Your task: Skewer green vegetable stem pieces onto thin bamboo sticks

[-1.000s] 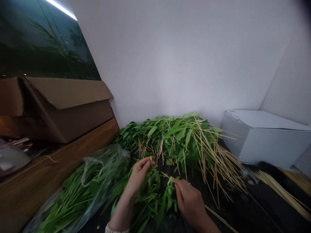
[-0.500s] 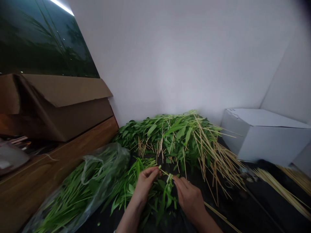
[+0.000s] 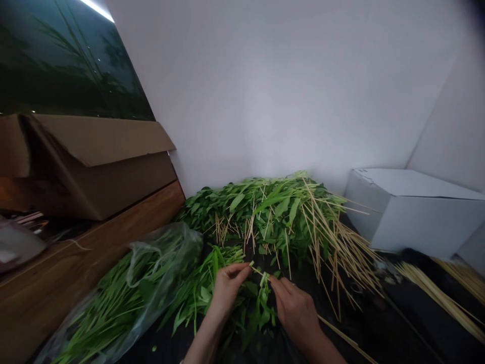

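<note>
My left hand (image 3: 227, 288) is closed, thumb and finger pinching a pale green stem end (image 3: 251, 264) at the tip of a thin bamboo skewer (image 3: 257, 271). The skewer runs from there to my right hand (image 3: 297, 308), whose fingers are closed around its other part. Close by the right fingertips, cut stems of leafy greens (image 3: 264, 280) sit on the skewer, their leaves hanging below. Whether the left stem end is pierced cannot be made out. Beneath and left of my hands lie loose leafy greens (image 3: 206, 290).
A heap of skewered greens (image 3: 280, 202) lies against the wall, bare skewers (image 3: 341, 247) sticking out. On the left are a clear plastic bag of greens (image 3: 151, 283) and a cardboard box (image 3: 125, 177). At right stand a white box (image 3: 424, 217) and bundled skewers (image 3: 439, 293).
My left hand has shifted slightly right, its fingertips a little nearer the stems on the skewer. The right hand has hardly moved.
</note>
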Demonstrator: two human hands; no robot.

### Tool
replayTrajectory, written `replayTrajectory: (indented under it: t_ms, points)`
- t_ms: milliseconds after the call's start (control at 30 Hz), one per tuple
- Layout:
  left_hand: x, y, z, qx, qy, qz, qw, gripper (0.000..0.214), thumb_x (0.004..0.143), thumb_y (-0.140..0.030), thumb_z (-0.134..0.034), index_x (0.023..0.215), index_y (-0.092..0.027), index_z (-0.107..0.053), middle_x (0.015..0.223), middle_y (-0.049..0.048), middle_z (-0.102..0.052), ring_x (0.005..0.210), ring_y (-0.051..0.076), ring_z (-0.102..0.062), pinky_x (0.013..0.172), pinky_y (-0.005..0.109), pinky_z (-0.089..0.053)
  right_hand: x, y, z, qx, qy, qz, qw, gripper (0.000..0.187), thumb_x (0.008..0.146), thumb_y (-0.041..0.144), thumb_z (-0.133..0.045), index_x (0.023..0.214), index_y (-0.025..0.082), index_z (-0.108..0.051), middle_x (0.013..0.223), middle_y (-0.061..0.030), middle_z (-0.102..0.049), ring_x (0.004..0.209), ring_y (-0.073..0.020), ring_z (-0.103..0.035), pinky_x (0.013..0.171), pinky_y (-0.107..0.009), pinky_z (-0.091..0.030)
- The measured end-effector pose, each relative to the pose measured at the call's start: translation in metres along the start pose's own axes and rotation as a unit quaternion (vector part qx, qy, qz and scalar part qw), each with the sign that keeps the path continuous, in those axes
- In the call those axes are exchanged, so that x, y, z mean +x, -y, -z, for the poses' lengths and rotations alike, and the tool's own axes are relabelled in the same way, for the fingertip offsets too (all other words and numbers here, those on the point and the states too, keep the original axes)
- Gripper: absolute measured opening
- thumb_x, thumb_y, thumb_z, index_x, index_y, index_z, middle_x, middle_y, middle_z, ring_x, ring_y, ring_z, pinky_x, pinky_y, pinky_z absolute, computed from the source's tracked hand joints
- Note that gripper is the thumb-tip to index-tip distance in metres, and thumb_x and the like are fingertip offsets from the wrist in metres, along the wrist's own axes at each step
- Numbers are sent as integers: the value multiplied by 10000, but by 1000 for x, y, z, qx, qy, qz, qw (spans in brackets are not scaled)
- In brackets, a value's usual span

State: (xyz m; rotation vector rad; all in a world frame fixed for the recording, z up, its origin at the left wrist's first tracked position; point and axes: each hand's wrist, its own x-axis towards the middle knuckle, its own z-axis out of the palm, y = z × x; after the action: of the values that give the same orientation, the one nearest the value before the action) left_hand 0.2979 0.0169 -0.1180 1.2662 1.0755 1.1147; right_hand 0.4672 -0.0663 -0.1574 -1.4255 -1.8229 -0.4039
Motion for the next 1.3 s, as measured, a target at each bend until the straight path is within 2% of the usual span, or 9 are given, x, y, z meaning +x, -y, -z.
replayTrajectory:
  t_ms: [267, 400, 800, 1000, 1067, 1167, 1233, 1300]
  points:
    - [1, 14, -1, -97, 33, 46, 994, 316, 625, -396, -820, 819, -157, -750, 722, 37, -729, 669, 138, -638, 688, 231, -477, 1, 2, 0, 18, -6, -1, 1000, 345, 954, 119, -300, 1148, 156, -582, 816, -35, -642, 680, -125, -614, 644, -225, -422]
    - [1, 13, 0, -95, 56, 38, 993, 251, 643, -367, -816, 730, -147, -734, 688, 21, -710, 649, 117, -612, 679, 208, -457, 0, 2, 0, 24, -7, 1, 1000, 350, 952, 108, -295, 1152, 149, -578, 834, -39, -649, 701, -129, -622, 663, -229, -426]
    - [-6, 10, -7, -86, 72, 49, 992, 257, 629, -362, -827, 706, -137, -730, 662, 25, -704, 644, 122, -611, 690, 218, -468, 0, 3, 1, 10, -11, 16, 1000, 354, 919, 90, -305, 1111, 145, -597, 803, -38, -653, 656, -127, -624, 614, -232, -423]
    - [-9, 19, -15, -81, 89, 67, 990, 311, 533, -385, -868, 670, -143, -727, 640, 12, -698, 581, 110, -585, 629, 216, -460, -1, 3, -3, 12, -23, 22, 999, 359, 940, 105, -275, 1108, 143, -590, 840, -44, -663, 696, -135, -636, 639, -240, -431]
    - [-9, 16, -14, -58, 97, 46, 993, 327, 541, -413, -856, 683, -146, -734, 675, 24, -713, 611, 127, -605, 649, 229, -471, 0, 3, -3, 8, -27, 21, 999, 351, 950, 117, -275, 1107, 148, -588, 823, -36, -656, 682, -134, -628, 639, -244, -425]
    - [-2, -6, -2, 27, 109, -17, 993, 319, 643, -443, -783, 764, -149, -757, 776, 58, -744, 707, 170, -647, 708, 258, -490, 3, 2, -1, -6, -39, 17, 999, 342, 960, 123, -271, 1086, 159, -587, 784, -24, -640, 642, -133, -602, 625, -250, -406]
    - [10, -26, 9, 101, 76, -73, 989, 309, 728, -438, -703, 833, -153, -763, 812, 67, -750, 754, 190, -660, 730, 272, -495, 4, 1, 2, -15, -49, 21, 998, 356, 965, 116, -245, 1072, 153, -582, 760, -24, -630, 627, -134, -589, 617, -252, -395]
    - [27, -43, 18, 198, 43, -123, 972, 291, 771, -416, -644, 815, -152, -759, 774, 63, -744, 739, 197, -660, 694, 266, -494, 6, 1, 3, -21, -57, 32, 998, 375, 972, 117, -213, 1067, 144, -575, 751, -30, -624, 622, -132, -582, 609, -249, -388]
